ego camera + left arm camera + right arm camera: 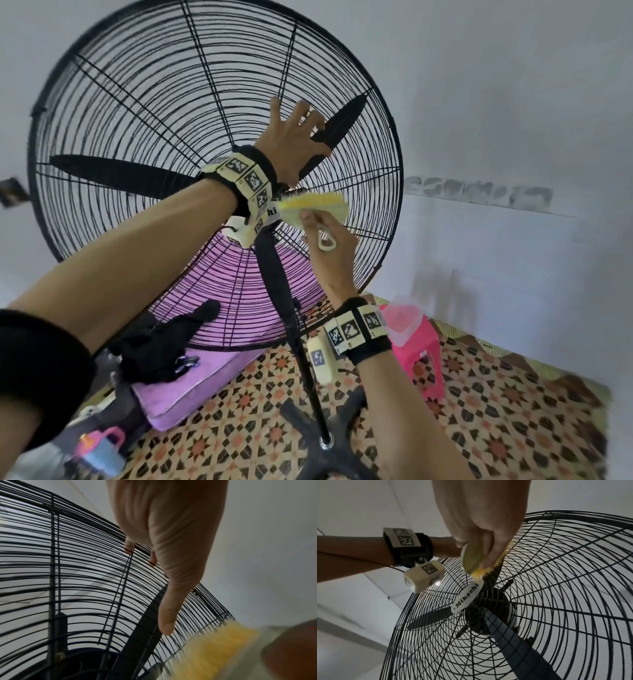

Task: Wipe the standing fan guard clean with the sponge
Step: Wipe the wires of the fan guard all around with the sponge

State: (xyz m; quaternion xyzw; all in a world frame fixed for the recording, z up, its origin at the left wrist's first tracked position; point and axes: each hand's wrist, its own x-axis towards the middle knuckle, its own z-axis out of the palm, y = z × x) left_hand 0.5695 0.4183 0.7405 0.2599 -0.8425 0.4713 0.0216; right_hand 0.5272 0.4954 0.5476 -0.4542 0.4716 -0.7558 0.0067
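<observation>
Fan guard is steadied by the left hand, fingers spread flat on the wires above the hub, presumably against rocking. Yellow sponge is pinched in the right hand and pressed to the grille near the Mikachi badge.

"Mikachi" on fan guard badge

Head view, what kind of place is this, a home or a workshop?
Probably a room in a home. A standing fan is on a patterned tile floor by a plain white wall, with a pink plastic stool and a purple cushion beside it.
</observation>
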